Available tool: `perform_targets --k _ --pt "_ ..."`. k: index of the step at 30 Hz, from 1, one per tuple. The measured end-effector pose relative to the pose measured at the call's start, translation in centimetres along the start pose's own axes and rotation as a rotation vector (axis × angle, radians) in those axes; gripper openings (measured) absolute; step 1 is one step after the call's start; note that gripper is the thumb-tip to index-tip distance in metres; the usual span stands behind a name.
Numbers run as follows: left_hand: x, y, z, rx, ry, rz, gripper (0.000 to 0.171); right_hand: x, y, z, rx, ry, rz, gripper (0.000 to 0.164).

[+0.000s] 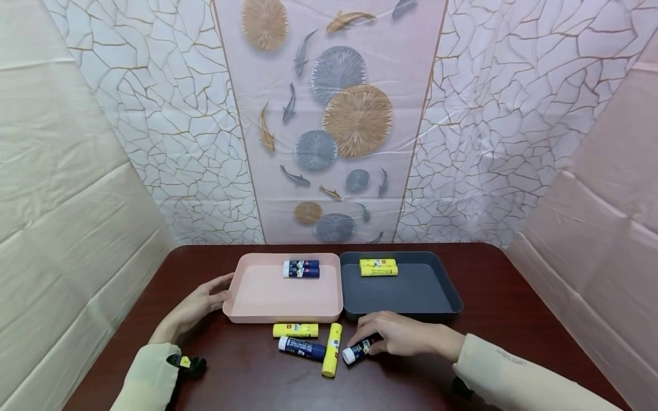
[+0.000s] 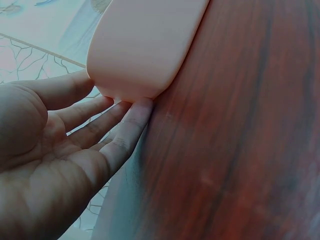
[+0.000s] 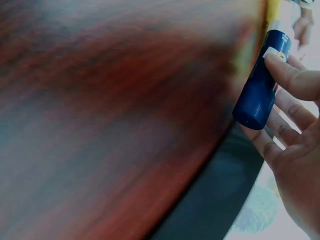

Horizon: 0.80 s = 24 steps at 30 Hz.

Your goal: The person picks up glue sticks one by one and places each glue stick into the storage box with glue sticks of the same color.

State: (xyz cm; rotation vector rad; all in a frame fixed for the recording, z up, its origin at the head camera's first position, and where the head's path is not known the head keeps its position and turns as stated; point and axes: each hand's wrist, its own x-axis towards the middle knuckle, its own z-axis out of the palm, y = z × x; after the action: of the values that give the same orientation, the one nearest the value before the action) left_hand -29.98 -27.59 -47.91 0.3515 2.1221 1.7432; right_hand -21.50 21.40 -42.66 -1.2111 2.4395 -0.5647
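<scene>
My right hand (image 1: 394, 334) pinches a dark blue glue stick (image 3: 262, 82) with a white cap, thumb on one side and fingers on the other, just in front of the dark grey tray (image 1: 432, 314). My left hand (image 1: 197, 305) touches the left end of the pink tray (image 1: 283, 318), its fingers fairly straight; in the left wrist view the thumb meets the rim (image 2: 90, 60) and the fingertips (image 2: 142, 106) lie against the outer wall. Between the hands are a yellow glue stick (image 1: 295, 330) lying sideways, another yellow one (image 1: 332, 350) pointing forward, and a blue one (image 1: 302, 348).
Two blue glue sticks (image 1: 301, 273) lie together at the back of the pink tray. A pair of yellow glue sticks (image 1: 378, 271) lies in the grey tray's back left. The trays stand side by side on a dark red wooden table (image 1: 493, 297), with a patterned cloth (image 1: 329, 222) behind.
</scene>
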Motion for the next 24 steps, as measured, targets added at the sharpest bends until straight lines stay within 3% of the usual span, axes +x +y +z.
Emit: perform_targets --k 2,11,24 --pt "0.1 -0.1 0.0 -0.003 -0.009 0.006 0.068 -0.1 -0.1 -0.3 0.01 0.02 0.03 0.04" --pt "0.1 -0.2 0.1 -0.006 -0.004 0.013 0.065 0.6 -0.1 -1.7 0.065 0.138 -0.05 0.038" --pt "-0.1 0.1 0.1 0.009 0.006 -0.004 0.066 1.8 -0.5 -3.5 0.096 0.246 -0.049 0.037"
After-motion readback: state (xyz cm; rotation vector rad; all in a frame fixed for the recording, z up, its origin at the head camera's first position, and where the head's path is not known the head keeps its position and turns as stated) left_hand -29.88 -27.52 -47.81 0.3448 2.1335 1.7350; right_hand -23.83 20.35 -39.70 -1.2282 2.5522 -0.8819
